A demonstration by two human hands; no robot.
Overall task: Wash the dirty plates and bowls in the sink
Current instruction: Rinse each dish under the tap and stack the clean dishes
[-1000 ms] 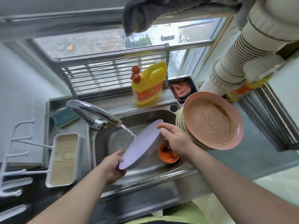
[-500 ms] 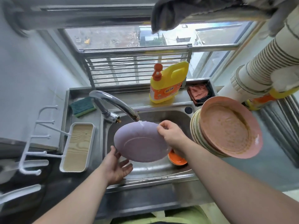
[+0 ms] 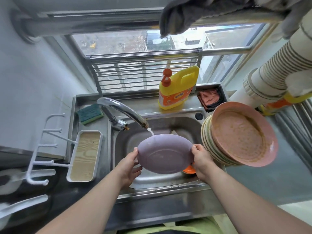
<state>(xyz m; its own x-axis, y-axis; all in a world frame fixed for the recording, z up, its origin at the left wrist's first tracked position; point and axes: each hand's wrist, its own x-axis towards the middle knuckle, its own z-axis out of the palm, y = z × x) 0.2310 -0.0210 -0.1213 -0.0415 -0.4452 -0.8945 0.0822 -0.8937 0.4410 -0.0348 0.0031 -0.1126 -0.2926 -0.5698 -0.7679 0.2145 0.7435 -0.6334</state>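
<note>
Over the sink (image 3: 168, 184), I grip the purple plate (image 3: 164, 153), left hand (image 3: 129, 163) at nine o'clock, right hand (image 3: 201, 160) at three, tilted so tap (image 3: 125, 111) water at twelve rinses it. Dirty plates (image 3: 239, 135) wait at two.

A lilac plate (image 3: 164, 153) hangs over the steel sink (image 3: 184, 130), its underside facing up and tilted toward the viewer, with the tap's thin stream landing on its far rim. At the sink's right edge stands a leaning stack of dirty plates (image 3: 212, 149); the top one is a pink plate (image 3: 243, 134) smeared with brownish-orange residue, its face tipped toward the basin, with pale rims showing beneath it. An orange bowl (image 3: 189, 170) lies in the basin, mostly hidden under the lilac plate's right side.
</note>
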